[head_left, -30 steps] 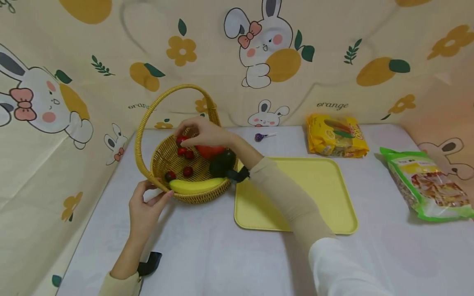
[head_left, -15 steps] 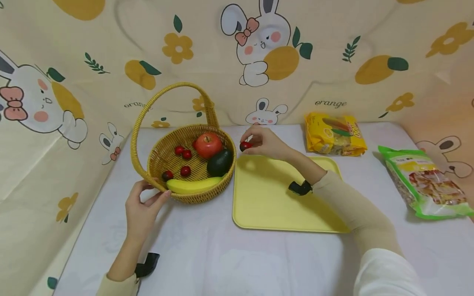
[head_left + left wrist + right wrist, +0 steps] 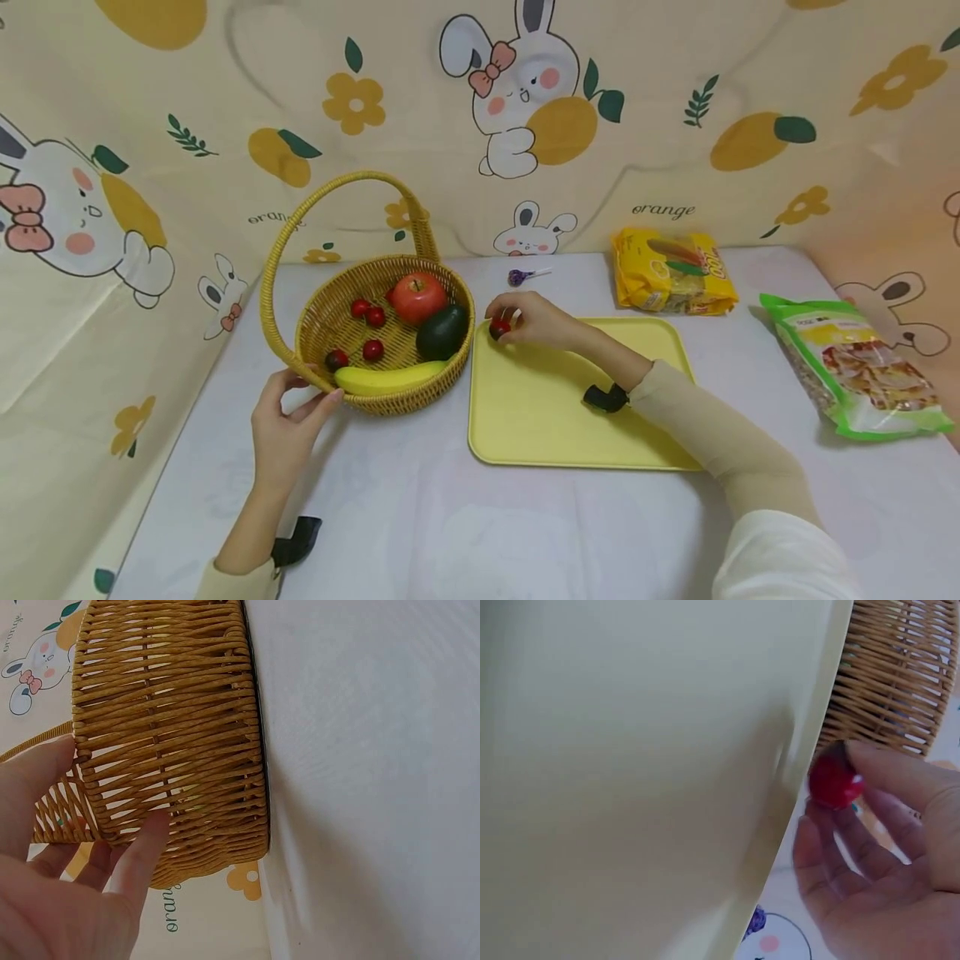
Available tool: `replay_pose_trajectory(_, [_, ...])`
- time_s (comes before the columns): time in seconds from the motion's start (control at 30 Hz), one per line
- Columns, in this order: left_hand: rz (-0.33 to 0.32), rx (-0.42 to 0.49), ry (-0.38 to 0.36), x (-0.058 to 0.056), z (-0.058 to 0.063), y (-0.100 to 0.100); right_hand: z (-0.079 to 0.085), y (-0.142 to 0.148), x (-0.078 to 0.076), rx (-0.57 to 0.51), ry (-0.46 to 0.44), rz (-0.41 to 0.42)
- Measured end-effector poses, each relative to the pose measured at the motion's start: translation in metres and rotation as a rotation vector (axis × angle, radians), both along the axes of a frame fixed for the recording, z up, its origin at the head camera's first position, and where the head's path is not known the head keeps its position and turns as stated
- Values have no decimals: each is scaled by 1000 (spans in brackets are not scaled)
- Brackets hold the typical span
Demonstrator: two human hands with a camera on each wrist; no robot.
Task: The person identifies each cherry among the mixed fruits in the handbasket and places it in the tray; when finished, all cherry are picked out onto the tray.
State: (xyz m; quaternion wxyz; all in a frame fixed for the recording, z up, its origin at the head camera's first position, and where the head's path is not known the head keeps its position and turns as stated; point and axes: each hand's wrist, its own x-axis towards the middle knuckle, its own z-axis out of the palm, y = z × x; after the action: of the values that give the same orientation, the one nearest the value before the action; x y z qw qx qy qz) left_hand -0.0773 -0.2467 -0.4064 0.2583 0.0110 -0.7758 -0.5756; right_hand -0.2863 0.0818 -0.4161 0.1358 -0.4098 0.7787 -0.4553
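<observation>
My right hand [image 3: 543, 321] pinches a dark red cherry [image 3: 834, 778] between thumb and fingers, at the far left corner of the yellow tray [image 3: 540, 425]. In the right wrist view the cherry is beside the tray's rim. At the left, my left hand [image 3: 287, 429] grips the near left rim of the wicker basket [image 3: 397, 406], where its tall handle meets the side. Inside the basket are several red cherries [image 3: 372, 350], a red apple [image 3: 418, 298], a dark green avocado [image 3: 442, 332] and a yellow banana [image 3: 390, 379]. The left wrist view shows fingers against the basket's woven wall.
A purple lollipop [image 3: 517, 277] lies behind the tray. Farther right are a yellow snack packet [image 3: 673, 273] and a green-edged bag [image 3: 858, 367]. A printed cloth backdrop [image 3: 442, 133] stands behind the white table [image 3: 420, 517].
My right hand has lifted a cherry out of the basket and carried it right to the tray's corner, then lowered it slightly. My left hand stays on the basket.
</observation>
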Motion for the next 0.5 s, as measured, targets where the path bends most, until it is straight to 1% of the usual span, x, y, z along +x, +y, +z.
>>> replay_pose_trajectory(0.07, [-3,-12,5,2,6,3,-1,-2,-1,30,6,1])
replay_pose_trajectory(0.13, [1,-19,3,3,10,5,-2,-5,-2,57,19,-2])
replay_pose_trajectory(0.33, [-2,-29,4,3,10,6,1,-10,0,120,78,-19])
replay_pose_trajectory(0.5, [6,-25,-12,3,10,5,1,-12,1,152,107,-31])
